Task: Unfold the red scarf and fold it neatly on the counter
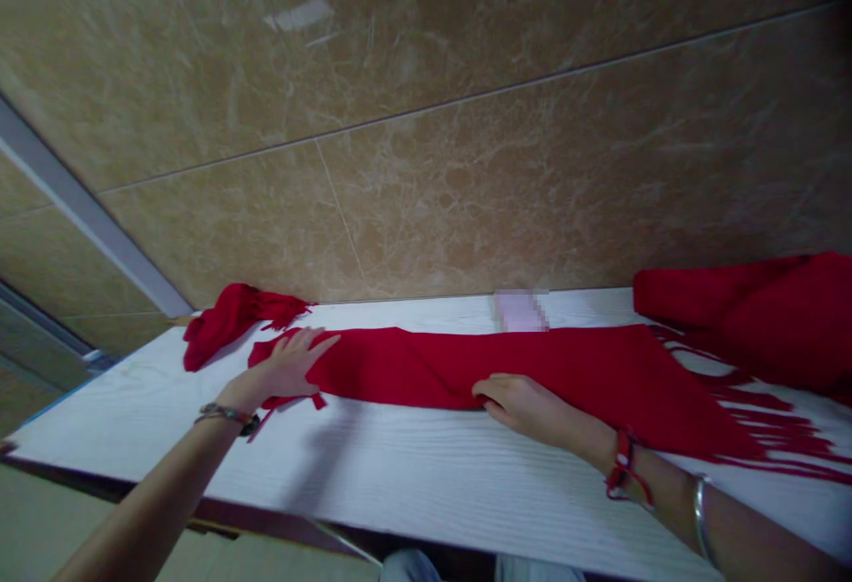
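Note:
A long red scarf (426, 365) with fringed ends lies stretched across the white tabletop. My left hand (293, 365) rests on its left end, fingers spread over the cloth. At the scarf's near edge, right of the middle, my right hand (509, 396) has its fingers closed together on the fabric. The fringe at the right end fans out over the table, while strands at the left end hang out beneath my left hand. A fold line runs through the cloth between the two hands.
Behind my left hand lies a bunched red scarf (230, 320) with fringe. Another red cloth (752, 316) is heaped at the right. A blurred pale item (520, 310) sits near the wall. The brown marbled wall (426, 121) borders the white table (399, 467) at the back.

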Available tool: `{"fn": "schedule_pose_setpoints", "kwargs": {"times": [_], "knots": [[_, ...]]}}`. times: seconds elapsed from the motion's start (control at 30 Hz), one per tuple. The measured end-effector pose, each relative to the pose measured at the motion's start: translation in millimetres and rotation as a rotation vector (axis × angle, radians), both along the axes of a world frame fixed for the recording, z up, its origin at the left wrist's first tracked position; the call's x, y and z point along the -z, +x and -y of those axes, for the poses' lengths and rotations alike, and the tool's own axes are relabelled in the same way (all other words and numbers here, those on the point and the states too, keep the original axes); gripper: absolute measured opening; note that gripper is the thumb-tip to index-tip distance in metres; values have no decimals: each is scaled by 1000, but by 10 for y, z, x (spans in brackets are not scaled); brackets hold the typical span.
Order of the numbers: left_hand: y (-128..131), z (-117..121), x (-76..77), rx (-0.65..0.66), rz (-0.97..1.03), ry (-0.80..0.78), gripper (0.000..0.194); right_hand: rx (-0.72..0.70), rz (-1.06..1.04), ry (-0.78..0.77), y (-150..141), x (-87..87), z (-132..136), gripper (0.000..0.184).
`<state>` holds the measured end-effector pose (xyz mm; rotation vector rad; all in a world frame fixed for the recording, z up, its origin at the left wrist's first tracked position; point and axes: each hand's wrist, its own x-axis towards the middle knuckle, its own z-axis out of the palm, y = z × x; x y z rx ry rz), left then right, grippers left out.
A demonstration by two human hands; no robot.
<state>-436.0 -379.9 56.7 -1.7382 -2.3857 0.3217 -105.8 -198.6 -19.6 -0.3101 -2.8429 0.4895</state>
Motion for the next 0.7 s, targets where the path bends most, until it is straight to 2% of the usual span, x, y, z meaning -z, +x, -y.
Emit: {"fn": "schedule_pose_setpoints", "kwargs": {"times": [0.07,0.13,0.2,0.27,0.33,0.5,0.57,0.7], "knots": [[494,-194,127,297,66,-53,66,-3,-20,-6,-2,1,-14,19],[971,-386,277,480,108,5,60,-1,-51,-24,-7,13,-38,16],[1316,-558,430,539,116,70,45,3,-90,-31,-11,30,-66,14],[1477,-689,563,566,127,96,32,5,-112,-15,-12,45,-91,12],[1482,-758,666,592,145,108,25,2,-108,12,-9,50,-103,11],[1274,-685,774,556,110,141,35,-55,-56,79,7,4,-62,13],[1206,-623,768,481,59,147,33,-71,-31,101,16,-29,-35,13],[1058,-537,754,244,-6,189,32,-63,-1,108,32,-86,-5,15]]}}
